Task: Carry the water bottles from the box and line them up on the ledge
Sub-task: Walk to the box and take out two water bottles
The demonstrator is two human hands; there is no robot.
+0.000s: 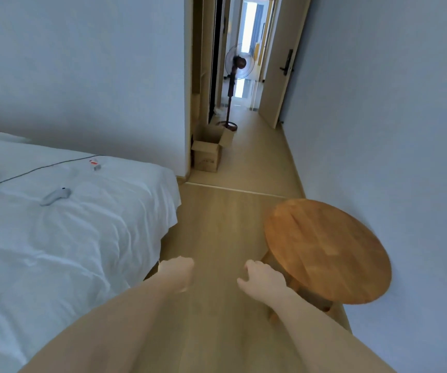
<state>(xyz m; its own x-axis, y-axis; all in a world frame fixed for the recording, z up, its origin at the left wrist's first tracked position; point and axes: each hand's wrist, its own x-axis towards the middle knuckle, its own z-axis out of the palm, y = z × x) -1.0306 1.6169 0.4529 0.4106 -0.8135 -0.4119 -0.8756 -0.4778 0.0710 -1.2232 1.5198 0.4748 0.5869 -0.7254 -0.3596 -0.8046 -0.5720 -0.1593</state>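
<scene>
Both bare arms reached forward and down over the pale wood floor (225, 224). The left hand (178, 273) was curled into a loose fist, fingers pressed together and folded under, holding nothing. The right hand (262, 278) hung palm-down with its fingers (249, 265) bent and slightly spread — also empty — just beside the near edge of a round wooden tabletop (324, 251) that stood against the right-hand wall.

To the left lay a bed (69, 232) under a rumpled white sheet, with a white handheld controller (55, 196), a thin dark cable (44, 166) and a small red-and-white item (95, 164) too blurred to name resting on it.

The cardboard box (208, 150) sat well ahead on the floor, past the foot of the bed at the wall corner, its flaps open; whether water bottles were inside could not be told from this angle. Behind it stood a pedestal fan (237, 63) in the hallway — beyond, an open door (281, 63) with a dark handle.
</scene>
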